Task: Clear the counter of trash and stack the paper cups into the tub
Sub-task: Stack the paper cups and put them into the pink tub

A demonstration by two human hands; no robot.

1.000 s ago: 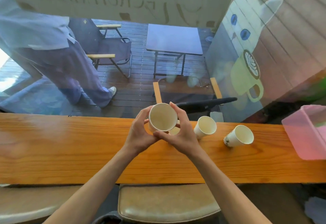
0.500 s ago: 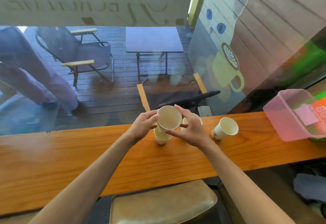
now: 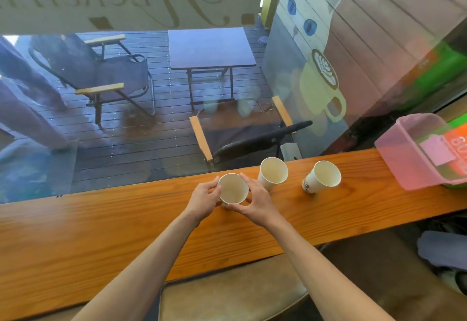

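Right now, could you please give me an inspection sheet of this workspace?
Surface: wooden counter, bare apart from the items below.
Job's things: held paper cup, upright; middle paper cup and right paper cup, both tilted, apart; pink tub at the counter's right end.
Clutter: nothing seen loose on the counter.
Grips: left hand and right hand both close on the held paper cup.
Cables: nothing seen.
Surroundings: window ahead, folding chairs and table on a deck outside; stool below.
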